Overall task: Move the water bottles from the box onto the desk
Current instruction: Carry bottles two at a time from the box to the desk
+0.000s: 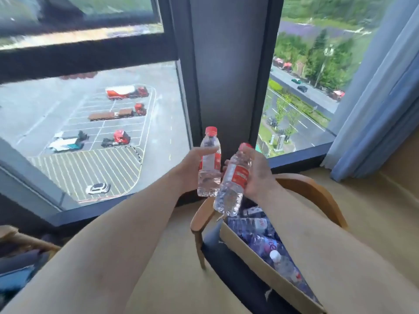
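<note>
My left hand (190,168) grips a clear water bottle (209,164) with a red cap and red label, held upright in the air. My right hand (258,175) grips a second red-capped bottle (233,182), tilted with its cap up and to the right. The two bottles touch or nearly touch at their lower halves. Below my right forearm a cardboard box (267,271) rests on a wooden armchair and holds several more bottles, one with a white cap (275,256). No desk is in sight.
The wooden armchair (317,191) with a dark seat stands by a floor-length window (90,132) with a dark pillar (226,71). A blue curtain (381,109) hangs at the right. Beige floor surrounds the chair. Another chair's arm (25,240) shows at the lower left.
</note>
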